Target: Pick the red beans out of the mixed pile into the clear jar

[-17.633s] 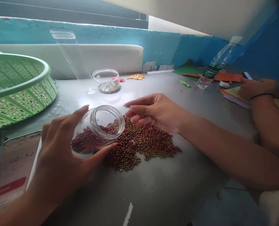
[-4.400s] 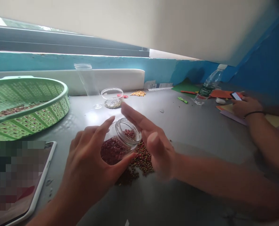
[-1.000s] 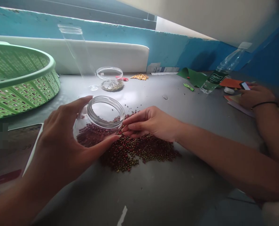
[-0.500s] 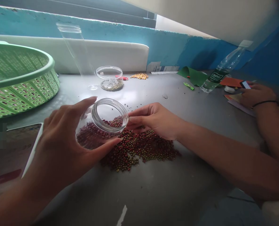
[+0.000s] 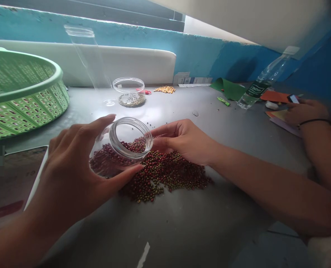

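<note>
Blue-painted wall (image 5: 199,56) behind, grey tabletop (image 5: 188,227) up front. Left side, round green plastic basket (image 5: 37,108) with slotted sides, then the left hand (image 5: 70,163) curled wide around a clear wide-mouthed jar (image 5: 116,146), tilted mouth-right. Behind it, a shallow clear tub (image 5: 123,91) already holds pale seeds (image 5: 134,100). Next, small red and green beans (image 5: 179,175) heaped loose, so plenty's left out; can't tell how many are in the jar versus seen through it. Right hand (image 5: 189,143) has its fingers bunched at the jar's rim, can't tell if they're pinching anything. Far right, green-labelled clear bottle (image 5: 256,89), another person's hand (image 5: 310,111) with a phone (image 5: 293,99).
</note>
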Tool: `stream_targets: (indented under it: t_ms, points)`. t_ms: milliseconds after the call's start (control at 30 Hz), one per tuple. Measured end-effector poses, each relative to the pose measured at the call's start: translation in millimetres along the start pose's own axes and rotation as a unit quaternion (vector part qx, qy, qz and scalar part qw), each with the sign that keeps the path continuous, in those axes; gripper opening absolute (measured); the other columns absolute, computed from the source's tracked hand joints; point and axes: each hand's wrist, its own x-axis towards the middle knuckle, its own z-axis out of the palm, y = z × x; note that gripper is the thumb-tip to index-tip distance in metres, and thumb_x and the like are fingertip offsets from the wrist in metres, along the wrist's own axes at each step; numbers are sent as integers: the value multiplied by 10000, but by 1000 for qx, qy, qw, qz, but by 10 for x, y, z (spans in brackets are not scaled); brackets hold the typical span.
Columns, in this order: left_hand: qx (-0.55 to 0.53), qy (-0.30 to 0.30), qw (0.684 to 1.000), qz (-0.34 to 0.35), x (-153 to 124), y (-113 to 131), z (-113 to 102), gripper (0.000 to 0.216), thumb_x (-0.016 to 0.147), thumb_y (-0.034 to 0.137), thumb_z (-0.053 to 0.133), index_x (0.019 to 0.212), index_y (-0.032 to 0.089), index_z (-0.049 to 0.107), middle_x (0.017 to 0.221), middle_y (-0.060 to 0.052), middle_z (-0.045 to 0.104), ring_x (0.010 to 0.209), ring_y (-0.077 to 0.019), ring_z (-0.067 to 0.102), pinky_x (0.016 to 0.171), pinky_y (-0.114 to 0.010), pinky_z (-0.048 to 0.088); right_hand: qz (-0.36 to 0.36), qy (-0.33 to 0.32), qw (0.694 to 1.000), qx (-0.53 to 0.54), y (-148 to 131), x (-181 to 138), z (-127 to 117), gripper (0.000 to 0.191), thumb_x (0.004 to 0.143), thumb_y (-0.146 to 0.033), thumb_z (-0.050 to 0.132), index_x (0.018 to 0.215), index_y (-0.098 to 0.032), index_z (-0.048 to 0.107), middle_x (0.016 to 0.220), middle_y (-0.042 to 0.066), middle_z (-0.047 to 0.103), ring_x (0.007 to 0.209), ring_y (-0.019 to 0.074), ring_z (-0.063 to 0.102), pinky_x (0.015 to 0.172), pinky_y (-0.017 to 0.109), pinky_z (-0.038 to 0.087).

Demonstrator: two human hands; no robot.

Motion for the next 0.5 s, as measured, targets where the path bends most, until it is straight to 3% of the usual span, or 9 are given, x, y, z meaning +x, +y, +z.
stream_targets:
  t_ms: [133, 333, 500]
  points:
    - [-1, 2, 1000, -1, -2, -2, 2, 854, 681, 630, 710, 1412, 292, 426, 1237, -75, 619, 1141, -332, 595, 1054, -479, 442, -30, -8, 1000, -6, 44, 6, 6, 290, 849, -268, 730, 1130, -203, 755, 975, 51, 777, 893, 149, 707, 874, 291, 561]
    - [2, 8, 1000, 11, -3, 6, 4, 866, 671, 623, 722, 1412, 285, 428, 1212, -80, 623, 1115, -342, 602, 1046, -492, 445, -189, 132, 962, -149, 3, -37, 27, 173, 884, -227, 676, 1018, -227, 785, 1020, 2, 771, 981, 178, 705, 925, 311, 547]
    - [4, 4, 1000, 19, 2, -4, -3, 863, 672, 602, 735, 1411, 273, 432, 1207, -88, 623, 1109, -345, 603, 1045, -501, 448, -190, 141, 953, -190, -63, -73, 6, 125, 857, -269, 712, 933, -216, 795, 926, 12, 772, 871, 183, 713, 837, 319, 577]
